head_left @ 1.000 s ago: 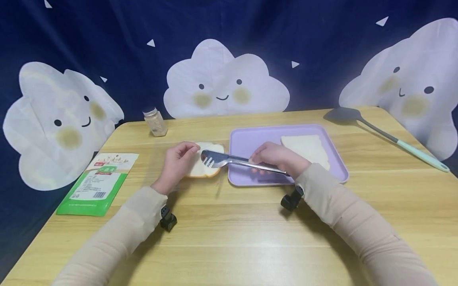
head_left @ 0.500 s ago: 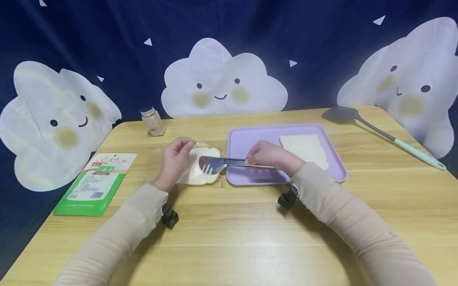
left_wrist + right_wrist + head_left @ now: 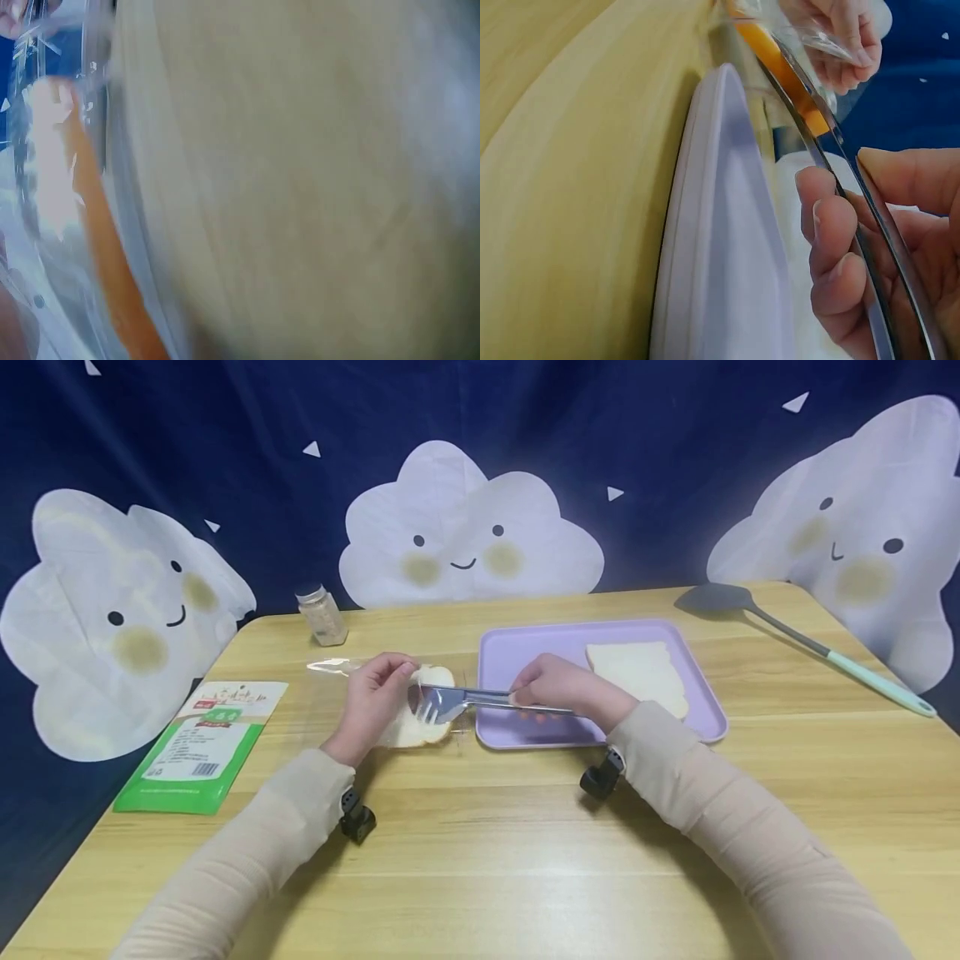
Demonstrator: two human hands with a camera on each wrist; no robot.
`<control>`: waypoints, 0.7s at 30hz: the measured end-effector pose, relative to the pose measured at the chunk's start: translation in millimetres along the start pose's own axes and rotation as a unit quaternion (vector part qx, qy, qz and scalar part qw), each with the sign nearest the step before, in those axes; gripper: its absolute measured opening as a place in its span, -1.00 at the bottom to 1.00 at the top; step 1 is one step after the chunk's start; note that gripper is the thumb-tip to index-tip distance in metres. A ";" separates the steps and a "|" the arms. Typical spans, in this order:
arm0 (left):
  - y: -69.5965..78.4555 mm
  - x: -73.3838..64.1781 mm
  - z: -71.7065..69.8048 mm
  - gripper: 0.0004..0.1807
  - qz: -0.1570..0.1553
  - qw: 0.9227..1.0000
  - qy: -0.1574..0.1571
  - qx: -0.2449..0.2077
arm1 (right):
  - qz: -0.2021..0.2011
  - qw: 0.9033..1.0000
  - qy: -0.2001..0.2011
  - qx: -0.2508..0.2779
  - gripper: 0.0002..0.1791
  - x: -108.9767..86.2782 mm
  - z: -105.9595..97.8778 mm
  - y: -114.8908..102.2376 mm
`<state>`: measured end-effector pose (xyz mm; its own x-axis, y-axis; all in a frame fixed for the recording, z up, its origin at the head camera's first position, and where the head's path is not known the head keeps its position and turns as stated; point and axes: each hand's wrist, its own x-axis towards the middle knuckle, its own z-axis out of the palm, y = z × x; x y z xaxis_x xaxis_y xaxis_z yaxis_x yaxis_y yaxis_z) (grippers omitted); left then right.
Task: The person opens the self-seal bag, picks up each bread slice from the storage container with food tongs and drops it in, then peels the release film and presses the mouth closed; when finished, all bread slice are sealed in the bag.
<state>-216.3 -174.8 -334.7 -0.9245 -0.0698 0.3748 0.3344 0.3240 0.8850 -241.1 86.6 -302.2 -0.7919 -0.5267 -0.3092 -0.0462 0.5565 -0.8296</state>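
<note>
A pair of metal tongs point(image 3: 491, 698) is in my right hand point(image 3: 561, 683), thumb on one arm and curled fingers on the other. Its slotted tips lie over a slice of bread point(image 3: 422, 732), whose brown crust point(image 3: 769, 56) shows between the tong arms in the right wrist view. Around this slice is a clear plastic bag point(image 3: 327, 666), its mouth towards the tongs. My left hand point(image 3: 370, 702) pinches the bag's upper film between thumb and fingers, covering the slice's left part. In the left wrist view, shiny film lies over the crust point(image 3: 101, 240).
Right of the bag, a purple tray point(image 3: 504, 647) bears another bread slice point(image 3: 639, 672). Far right lies a grey turner point(image 3: 716, 599) with a mint handle. A small jar point(image 3: 324, 617) stands at the back left, and a green-and-white packet point(image 3: 198, 747) lies at the left.
The tongs have shifted slightly left and lower over the bread. The slice's right edge has moved left, away from the tray. The bag's far-left film now shows brightly beyond my left hand.
</note>
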 end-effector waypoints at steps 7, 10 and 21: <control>-2.9 -1.2 -5.1 -0.85 0.002 1.000 0.004 0.015 | 0.050 0.992 -0.034 0.110 -0.72 0.8 1.4 5.6; -3.5 -1.5 -7.5 -0.85 -0.004 1.000 0.001 0.016 | 0.045 0.992 -0.034 0.117 -0.71 -0.2 1.1 7.5; 2.7 -2.7 1.2 -0.84 -0.042 0.998 -0.018 0.030 | 0.029 0.999 -0.010 0.044 -0.78 2.9 7.3 -3.0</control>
<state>-213.2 -172.6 -333.7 -0.9552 -0.0647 0.2890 0.2450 0.3754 0.8939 -238.9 78.7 -304.0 -0.7788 -0.5086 -0.3672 0.0545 0.5283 -0.8473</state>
